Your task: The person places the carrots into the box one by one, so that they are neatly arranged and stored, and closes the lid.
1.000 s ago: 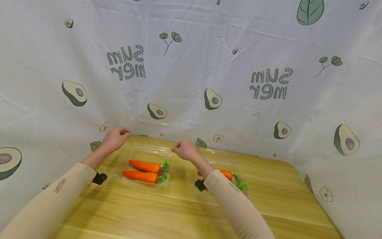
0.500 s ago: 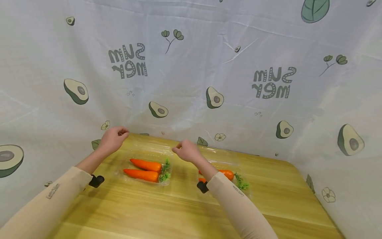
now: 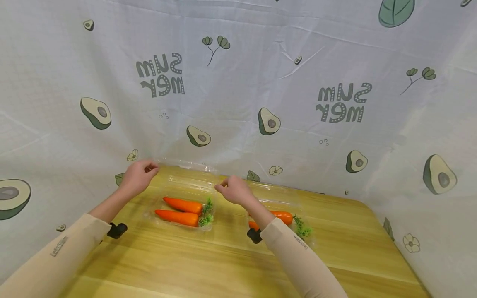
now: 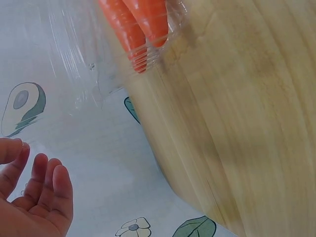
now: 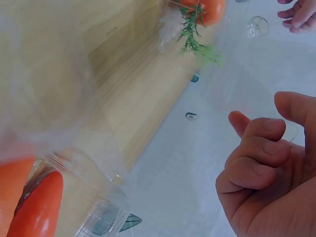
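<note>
A clear plastic clamshell box [image 3: 149, 215] with its lid [image 3: 186, 166] tipped back toward the curtain stands on the table. In it lie two orange carrots [image 3: 182, 205] with green tops. Beside the lid's left edge is my left hand [image 3: 138, 176]; its thumb and index tips [image 4: 24, 146] come close together, other fingers loosely bent, no grip on the lid visible. My right hand [image 3: 235, 189] hovers right of the lid, fingers [image 5: 269, 148] loosely curled and nothing visible in them. A second clear box [image 3: 275, 194] with carrots [image 3: 283, 217] lies partly behind my right forearm.
The wooden table [image 3: 186, 265] ends against a white curtain [image 3: 238, 82] printed with avocados and lettering. Both sleeves [image 3: 67, 244] reach over the table. A black wrist device [image 3: 117, 230] sits at the left cuff.
The left box's lid edge has dropped slightly in the head view. Both hands have stayed almost in place, and the left forearm has drawn a little to the left. The carrots lie still.
</note>
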A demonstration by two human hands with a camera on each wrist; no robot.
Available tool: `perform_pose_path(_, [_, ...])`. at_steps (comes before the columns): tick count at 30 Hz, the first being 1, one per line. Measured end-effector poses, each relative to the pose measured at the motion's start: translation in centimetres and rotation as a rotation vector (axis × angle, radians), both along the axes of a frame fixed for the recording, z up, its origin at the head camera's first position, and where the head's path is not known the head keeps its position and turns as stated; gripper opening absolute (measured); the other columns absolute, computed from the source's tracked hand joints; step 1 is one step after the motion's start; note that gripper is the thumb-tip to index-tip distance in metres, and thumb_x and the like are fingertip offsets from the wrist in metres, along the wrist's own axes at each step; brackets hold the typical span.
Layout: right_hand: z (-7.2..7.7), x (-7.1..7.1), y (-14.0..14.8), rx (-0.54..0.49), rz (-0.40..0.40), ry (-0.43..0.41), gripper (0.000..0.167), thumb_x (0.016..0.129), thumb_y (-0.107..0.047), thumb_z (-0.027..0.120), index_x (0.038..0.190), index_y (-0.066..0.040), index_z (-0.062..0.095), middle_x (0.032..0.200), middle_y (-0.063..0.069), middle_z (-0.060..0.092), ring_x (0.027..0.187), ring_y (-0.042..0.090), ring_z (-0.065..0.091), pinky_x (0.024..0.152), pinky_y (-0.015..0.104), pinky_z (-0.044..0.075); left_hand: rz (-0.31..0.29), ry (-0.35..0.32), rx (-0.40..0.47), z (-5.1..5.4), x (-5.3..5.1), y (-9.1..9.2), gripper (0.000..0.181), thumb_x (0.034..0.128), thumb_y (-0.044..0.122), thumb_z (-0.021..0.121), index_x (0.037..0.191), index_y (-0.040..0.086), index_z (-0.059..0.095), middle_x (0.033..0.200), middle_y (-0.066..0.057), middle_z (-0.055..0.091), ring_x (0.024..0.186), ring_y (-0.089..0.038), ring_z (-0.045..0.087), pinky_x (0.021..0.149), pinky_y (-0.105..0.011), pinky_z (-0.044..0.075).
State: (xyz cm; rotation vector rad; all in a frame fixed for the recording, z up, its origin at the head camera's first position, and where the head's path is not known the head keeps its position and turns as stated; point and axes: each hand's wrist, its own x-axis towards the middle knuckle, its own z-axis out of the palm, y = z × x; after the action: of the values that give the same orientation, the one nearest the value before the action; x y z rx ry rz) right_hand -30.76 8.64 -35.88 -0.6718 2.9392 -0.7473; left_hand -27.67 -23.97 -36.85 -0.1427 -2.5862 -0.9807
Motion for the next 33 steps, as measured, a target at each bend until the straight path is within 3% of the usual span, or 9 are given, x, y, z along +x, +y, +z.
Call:
perform_pose_path(3, [0.0,0.1,0.1,0.001,0.01,-0.006,0.039,0.102,-0.038,0.058,0.116,-0.007,0.076,0.116,0.01,0.074,0.062,0.017,0.054,0.059,0.031,0.04,-0.001,-0.002,-0.001,-0.2,0.3,-0.1,0.021,0.1026,0.015,0.058,0.113,0.0,0.07,0.109,-0.019,0.07,0.096,-0.035,0.062,0.077,-0.045,0.052])
perform_pose_path(7, [0.0,0.3,0.2,0.004,0.022,-0.016,0.039,0.102,-0.039,0.058,0.116,-0.008,0.076,0.121,0.01,0.072,0.083,0.022,0.066,0.069,0.035,0.049,0.0,-0.009,-0.002,-0.4,0.7,-0.3,0.022,0.1027,0.017,0.059,0.112,0.001,0.07,0.108,-0.018,0.069,0.097,-0.035,0.062,0.076,-0.043,0.051])
perform_pose_path(12, [0.0,0.7,0.4,-0.002,0.029,-0.034,0.037,0.102,-0.037,0.058,0.117,-0.009,0.075,0.123,0.011,0.071,0.104,0.028,0.068,0.082,0.043,0.054,0.002,-0.018,0.001,-0.7,1.3,-0.6,0.026,0.1036,0.021,0.058,0.115,0.002,0.071,0.112,-0.019,0.069,0.1,-0.035,0.061,0.077,-0.043,0.05])
perform_pose_path(19, [-0.2,1.0,0.6,0.004,0.034,-0.065,0.037,0.103,-0.037,0.057,0.123,-0.01,0.073,0.128,0.01,0.069,0.115,0.031,0.065,0.093,0.048,0.052,0.007,-0.007,-0.013,-1.1,2.0,-0.8,0.029,0.1049,0.028,0.056,0.1,0.004,0.072,0.106,-0.016,0.068,0.099,-0.034,0.06,0.077,-0.042,0.048])
perform_pose_path(26, [0.0,1.6,0.7,0.006,0.055,-0.099,0.039,0.103,-0.035,0.057,0.128,-0.008,0.07,0.134,0.012,0.065,0.119,0.033,0.063,0.098,0.05,0.051,-0.005,0.021,-0.031,-1.6,2.5,-0.9,0.028,0.1037,0.021,0.058,0.116,-0.001,0.071,0.106,-0.018,0.068,0.098,-0.035,0.061,0.075,-0.044,0.051])
perform_pose_path(33, [-0.2,1.9,0.8,0.02,0.065,-0.107,0.043,0.102,-0.038,0.056,0.132,-0.009,0.067,0.137,0.011,0.064,0.117,0.032,0.064,0.097,0.049,0.051,-0.009,0.025,-0.044,-2.1,3.0,-1.0,0.023,0.1007,0.011,0.06,0.117,0.0,0.071,0.111,-0.019,0.066,0.095,-0.031,0.058,0.073,-0.037,0.049])
